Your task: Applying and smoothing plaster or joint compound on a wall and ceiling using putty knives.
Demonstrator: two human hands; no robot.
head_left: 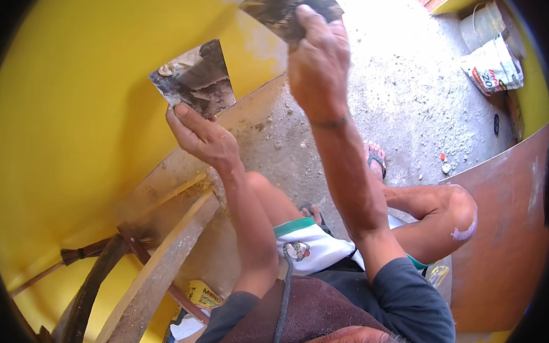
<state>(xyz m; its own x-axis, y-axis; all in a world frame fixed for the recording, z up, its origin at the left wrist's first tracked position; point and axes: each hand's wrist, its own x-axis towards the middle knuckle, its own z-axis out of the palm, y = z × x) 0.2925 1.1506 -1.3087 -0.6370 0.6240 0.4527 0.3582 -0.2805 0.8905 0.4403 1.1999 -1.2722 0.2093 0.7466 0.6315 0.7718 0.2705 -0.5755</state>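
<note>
My left hand (203, 138) grips the lower corner of a thin, square, dark metal-looking plate (208, 80), thumb on top. A whitish lump lies near the plate's upper left edge, and grey smears cover the rest. Higher up and to the right, my right hand (319, 66) is closed on a second thin dark plate (272, 15), with one finger laid along its face. This plate is close to the yellow wall (108, 60), near a pale patch on it; whether the two touch I cannot tell. The two plates are apart.
Wooden planks (160, 271) lean at the lower left, beside a yellow packet (203, 294). A brown board (505, 224) stands at the right. Beyond it are a translucent bucket (482, 27) and a white printed bag (494, 68). Whitish debris is scattered on the concrete floor (407, 85).
</note>
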